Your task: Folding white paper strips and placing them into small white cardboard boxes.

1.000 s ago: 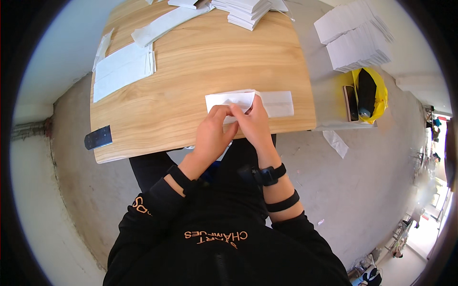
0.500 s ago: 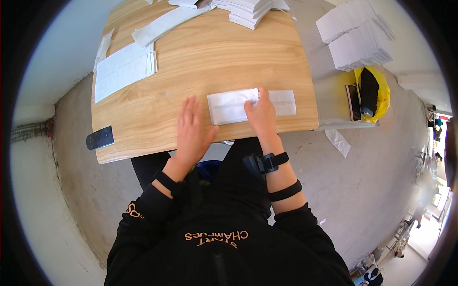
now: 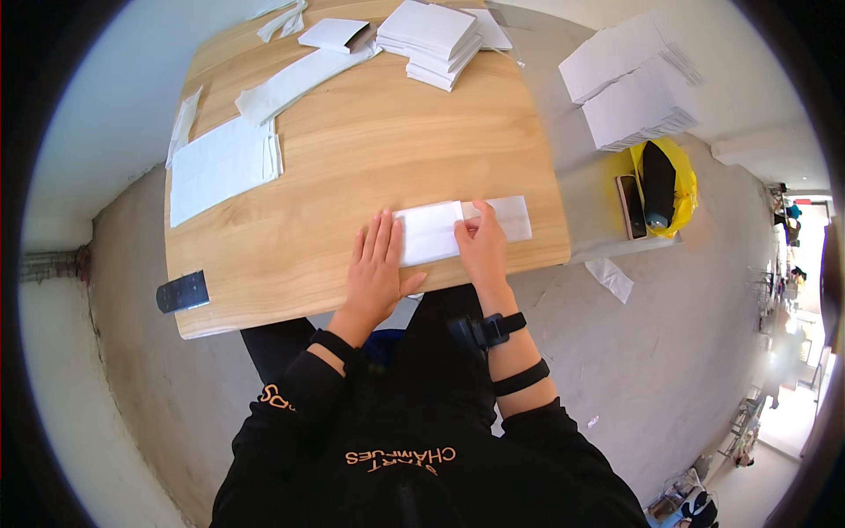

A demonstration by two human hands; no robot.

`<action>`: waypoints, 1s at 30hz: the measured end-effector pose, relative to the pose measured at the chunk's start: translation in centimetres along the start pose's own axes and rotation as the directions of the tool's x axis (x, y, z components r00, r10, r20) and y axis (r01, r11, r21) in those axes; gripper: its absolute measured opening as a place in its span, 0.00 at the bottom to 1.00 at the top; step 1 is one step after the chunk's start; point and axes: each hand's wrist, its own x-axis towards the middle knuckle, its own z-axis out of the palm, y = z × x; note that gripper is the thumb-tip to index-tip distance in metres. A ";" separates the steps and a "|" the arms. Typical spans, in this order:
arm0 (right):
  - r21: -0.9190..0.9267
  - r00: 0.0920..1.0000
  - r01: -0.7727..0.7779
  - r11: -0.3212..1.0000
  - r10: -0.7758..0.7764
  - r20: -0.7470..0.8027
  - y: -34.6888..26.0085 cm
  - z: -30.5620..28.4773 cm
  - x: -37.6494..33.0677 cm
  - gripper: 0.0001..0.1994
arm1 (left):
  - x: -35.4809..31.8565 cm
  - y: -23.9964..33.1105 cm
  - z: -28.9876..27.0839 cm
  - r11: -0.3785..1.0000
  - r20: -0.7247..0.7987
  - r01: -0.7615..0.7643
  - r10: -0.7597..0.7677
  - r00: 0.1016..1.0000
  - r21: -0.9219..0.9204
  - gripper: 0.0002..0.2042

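A thin white folded sheet (image 3: pixel 428 234) lies near the table's front edge, with a single-layer, slightly see-through strip (image 3: pixel 513 219) of it reaching out to the right. My left hand (image 3: pixel 376 268) rests flat at the left end of the folded part, fingers stretched out and close together. The fingers of my right hand (image 3: pixel 481 242) are curled and pinch the right edge of the folded part, where it meets the strip. Whether the sheet is paper or fabric cannot be made out.
Flat white sheets (image 3: pixel 224 167) lie at the table's left, above a dark remote-like object (image 3: pixel 183 292). White folded packets (image 3: pixel 431 35) are piled at the back. On a grey surface to the right stand more white stacks (image 3: pixel 638 110), a phone (image 3: pixel 631 207) and a yellow bag (image 3: pixel 685 189).
My left hand has come in from the left against the folded sheet's end. My right hand keeps its pinch at the fold's right edge. The whole view has shifted, showing more of the table's back.
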 end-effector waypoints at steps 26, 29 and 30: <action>0.289 0.927 -0.274 0.917 0.332 -0.174 8.0 -6.4 2.3 0.19 | -0.1 0.2 0.7 0.999 -0.056 0.002 0.000 0.998 0.033 0.43; 0.569 0.914 -0.232 0.789 0.376 -0.149 4.1 -5.9 0.7 0.16 | -0.4 -0.3 0.6 0.999 -0.065 0.006 -0.003 0.998 0.041 0.43; 0.592 0.925 -0.206 0.779 0.352 -0.142 2.8 -6.2 0.3 0.14 | -0.3 -0.2 0.5 1.000 -0.069 -0.002 0.004 0.998 0.025 0.42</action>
